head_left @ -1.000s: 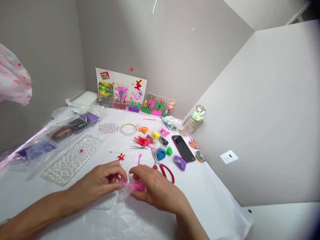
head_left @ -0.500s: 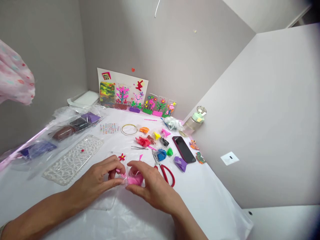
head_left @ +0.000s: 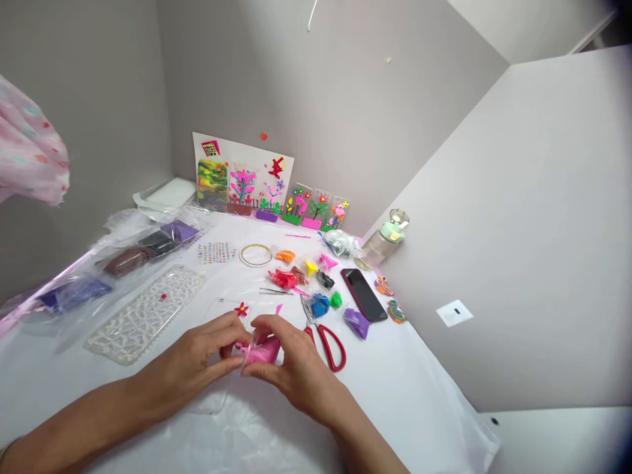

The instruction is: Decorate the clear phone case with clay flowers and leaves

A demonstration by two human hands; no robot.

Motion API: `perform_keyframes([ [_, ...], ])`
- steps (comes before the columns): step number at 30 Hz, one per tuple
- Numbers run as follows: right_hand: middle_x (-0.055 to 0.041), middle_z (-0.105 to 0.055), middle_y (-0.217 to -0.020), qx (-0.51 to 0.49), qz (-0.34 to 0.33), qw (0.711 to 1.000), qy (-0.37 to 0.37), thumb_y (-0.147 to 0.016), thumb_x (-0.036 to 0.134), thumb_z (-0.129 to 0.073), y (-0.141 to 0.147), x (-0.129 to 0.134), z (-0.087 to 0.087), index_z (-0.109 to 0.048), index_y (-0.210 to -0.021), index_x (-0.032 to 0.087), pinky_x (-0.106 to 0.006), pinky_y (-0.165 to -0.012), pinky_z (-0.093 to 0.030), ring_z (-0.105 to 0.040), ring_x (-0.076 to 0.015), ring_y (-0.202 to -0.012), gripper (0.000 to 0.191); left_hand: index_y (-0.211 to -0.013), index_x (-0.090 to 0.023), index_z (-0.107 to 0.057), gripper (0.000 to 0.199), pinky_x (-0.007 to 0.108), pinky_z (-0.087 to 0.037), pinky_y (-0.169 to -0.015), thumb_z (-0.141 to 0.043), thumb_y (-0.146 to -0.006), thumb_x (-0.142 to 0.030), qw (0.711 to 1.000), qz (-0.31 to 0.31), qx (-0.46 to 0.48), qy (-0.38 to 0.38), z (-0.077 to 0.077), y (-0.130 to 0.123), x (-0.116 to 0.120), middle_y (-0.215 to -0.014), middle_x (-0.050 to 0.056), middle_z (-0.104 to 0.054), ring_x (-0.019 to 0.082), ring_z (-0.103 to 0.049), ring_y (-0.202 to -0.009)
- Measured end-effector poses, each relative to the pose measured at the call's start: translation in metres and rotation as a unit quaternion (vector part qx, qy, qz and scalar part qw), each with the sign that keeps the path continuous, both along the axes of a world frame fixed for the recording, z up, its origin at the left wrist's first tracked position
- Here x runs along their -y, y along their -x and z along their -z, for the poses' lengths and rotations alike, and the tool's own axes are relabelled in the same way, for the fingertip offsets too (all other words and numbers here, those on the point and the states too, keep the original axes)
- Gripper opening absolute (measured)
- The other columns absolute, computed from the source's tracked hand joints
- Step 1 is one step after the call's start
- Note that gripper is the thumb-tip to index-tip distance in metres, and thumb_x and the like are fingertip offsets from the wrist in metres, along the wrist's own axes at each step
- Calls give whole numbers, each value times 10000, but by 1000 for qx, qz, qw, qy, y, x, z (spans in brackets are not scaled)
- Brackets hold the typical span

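Pink modelling clay (head_left: 263,351) in a thin clear plastic wrapper is between my two hands. My right hand (head_left: 299,365) is closed around the packet, thumb below and fingers above. The fingers of my left hand (head_left: 207,349) pinch at the wrapper's edge, where a bit of pink clay shows; their tips are partly hidden. Beneath my hands lies a clear phone case (head_left: 217,397), mostly covered by the left one. A red clay flower (head_left: 241,309) with a yellow centre sits at its far end. Red-handled scissors (head_left: 332,347) lie just right of my right hand.
Wrapped clay lumps, such as the blue clay (head_left: 318,305) and purple clay (head_left: 356,322), lie beyond my hands. Near them are tweezers (head_left: 276,291) and a smartphone (head_left: 364,294). A patterned clear case (head_left: 145,316) is left, a bottle (head_left: 384,242) back right, and decorated panels (head_left: 241,191) against the wall.
My hands have come closer together, and the right one has shifted slightly left with the packet. The pink clay now reaches my left fingertips.
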State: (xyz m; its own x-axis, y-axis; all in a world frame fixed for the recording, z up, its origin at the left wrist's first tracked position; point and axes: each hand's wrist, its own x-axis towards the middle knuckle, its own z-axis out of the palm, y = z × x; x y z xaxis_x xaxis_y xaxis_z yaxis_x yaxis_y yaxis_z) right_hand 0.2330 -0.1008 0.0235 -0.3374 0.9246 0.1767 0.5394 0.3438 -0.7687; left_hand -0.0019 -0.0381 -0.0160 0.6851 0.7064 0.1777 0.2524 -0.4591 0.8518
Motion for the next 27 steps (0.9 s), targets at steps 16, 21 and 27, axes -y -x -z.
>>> perform_keyframes([
  [16,-38,-767,-1170,51,-22,995,77,-996,279,-855,-9,3,-24,-651,-1236,255,-332,-901,-565,-730,-215,-1021,316,-862,-246,-743,121,257,-508,-750,-657,-931,-297,995,40,6,94,-13,3,-7,-879,-22,-666,159,-603,-777],
  [21,-15,-752,-1054,59,57,996,45,-1010,268,-815,-23,-3,-31,-688,-1139,245,-320,-829,-538,-696,-194,-914,182,-794,-237,-719,323,273,-522,-681,-783,-933,-521,952,143,40,267,-41,19,-15,-773,-7,-667,162,-587,-684],
  [27,-46,-788,-1081,188,-35,979,67,-1011,313,-853,-31,-7,-27,-749,-1105,231,-321,-813,-546,-717,-219,-958,162,-967,-240,-785,414,357,-640,-793,-778,-973,-654,936,10,151,317,-39,16,-19,-856,25,-761,204,-720,-771],
])
